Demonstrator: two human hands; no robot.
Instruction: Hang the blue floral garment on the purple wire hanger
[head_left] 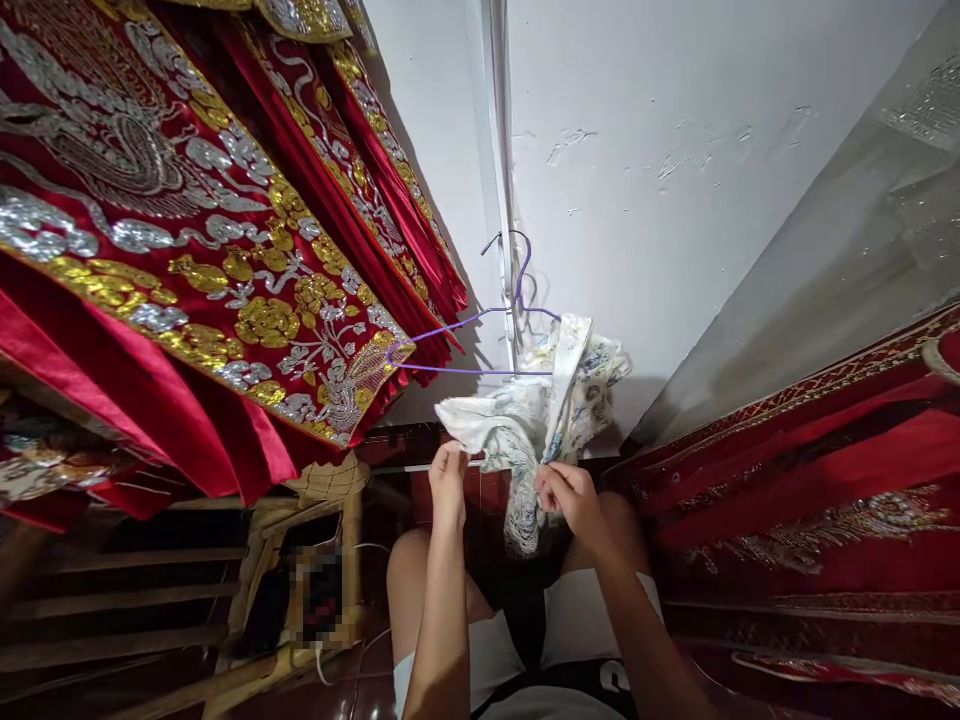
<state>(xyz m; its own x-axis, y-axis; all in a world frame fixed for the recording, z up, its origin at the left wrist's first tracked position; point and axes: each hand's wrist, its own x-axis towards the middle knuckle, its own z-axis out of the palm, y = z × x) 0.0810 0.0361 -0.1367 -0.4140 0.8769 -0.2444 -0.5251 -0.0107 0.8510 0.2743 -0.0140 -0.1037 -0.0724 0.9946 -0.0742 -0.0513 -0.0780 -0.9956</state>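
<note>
A white garment point(592, 390) with a blue and yellow floral print hangs from one side of a purple hanger point(465, 371). The hanger's other arm is bare, reaching left in front of the embroidered cloth. With its fingers closed, my left hand point(450, 470) pinches the loose left edge of the garment. My right hand point(566, 490) grips the garment lower down, at the end of a pale strip of it. Folds of cloth dangle below, between my knees.
Red cloths point(247, 250) with gold and silver sequin embroidery hang on the left. More red fabric point(825, 480) hangs on the right. A bamboo chair point(247, 570) stands at lower left. Ahead is a white wall point(637, 200) with peeling paint.
</note>
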